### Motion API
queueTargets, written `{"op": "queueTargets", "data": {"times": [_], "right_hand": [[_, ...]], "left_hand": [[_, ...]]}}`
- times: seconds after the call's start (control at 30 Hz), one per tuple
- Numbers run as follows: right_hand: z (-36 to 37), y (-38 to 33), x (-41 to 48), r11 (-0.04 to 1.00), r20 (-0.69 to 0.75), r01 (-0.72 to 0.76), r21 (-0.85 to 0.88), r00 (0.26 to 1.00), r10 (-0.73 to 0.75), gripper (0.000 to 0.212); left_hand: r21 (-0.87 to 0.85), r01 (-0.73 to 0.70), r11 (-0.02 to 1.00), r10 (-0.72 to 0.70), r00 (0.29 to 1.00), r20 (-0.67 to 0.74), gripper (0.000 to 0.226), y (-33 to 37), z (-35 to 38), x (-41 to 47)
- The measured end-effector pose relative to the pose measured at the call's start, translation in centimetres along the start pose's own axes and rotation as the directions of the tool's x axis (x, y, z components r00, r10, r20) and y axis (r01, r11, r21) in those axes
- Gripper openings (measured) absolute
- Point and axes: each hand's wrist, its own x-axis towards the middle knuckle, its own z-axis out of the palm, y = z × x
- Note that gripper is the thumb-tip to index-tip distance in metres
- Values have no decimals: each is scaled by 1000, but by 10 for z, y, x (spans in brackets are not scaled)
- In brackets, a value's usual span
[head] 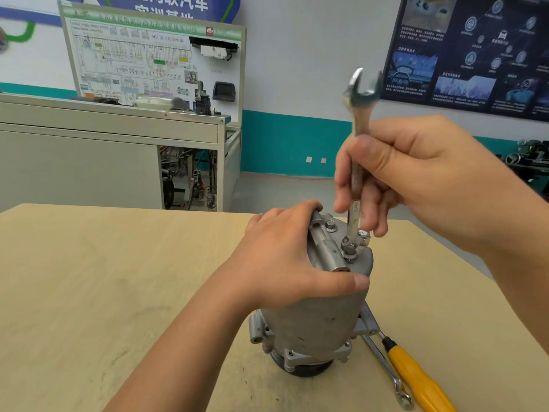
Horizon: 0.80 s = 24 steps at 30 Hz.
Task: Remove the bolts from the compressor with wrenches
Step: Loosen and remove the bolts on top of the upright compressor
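- The compressor (315, 316) is stood on end on the table (104, 292), pulley end down, toward the near edge and right of the middle.
- The left hand (282, 263) is laid over the top of the housing, and its fingers are curled round it to hold it steady.
- A double open-end wrench (361, 120) is gripped by the closed fingers of the right hand (421, 179) and held almost upright; its lower end is set on a bolt (350, 250) in the top face.
- Two more bolts are seen in that face: a second bolt (330, 226) toward the far side and a third bolt (364, 235) just beside the wrench, which seems to stand a little higher.
- No removed bolt is seen lying on the table, so the task is judged to be at an early stage: one bolt is being worked, and at least three are left to be taken out.
- A combination wrench (383, 361) and a yellow-handled screwdriver (416, 379) are laid side by side near the near right corner, unused.
- Stamped marks are visible on the shank of the held wrench, but they cannot be read.
- "HV" is read on the wiring-diagram board (154, 60) behind the table; its other print is too small.
- Large Chinese characters on the blue sign (178, 4) are cut by the top edge, and the text on the dark poster (475, 49) is too fine to be read.
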Motion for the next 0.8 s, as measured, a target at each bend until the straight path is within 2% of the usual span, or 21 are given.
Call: {"op": "queueTargets", "data": {"times": [0.23,0.4,0.6,0.8], "right_hand": [[-1,22,-31,982,-101,163,98,983,-153,39],[-2,34,-28,954,-164,190,232,974,-154,38],[-9,38,-17,937,-197,129,325,978,-67,38],[-13,33,-4,938,-151,-43,343,984,100,41]], "left_hand": [[28,22,999,-23,1000,3,104,-2,2,0],[26,26,999,-27,1000,12,104,-2,1,0],[29,29,999,-29,1000,12,104,-3,1,0],[30,31,999,-31,999,10,105,-3,1,1]]}}
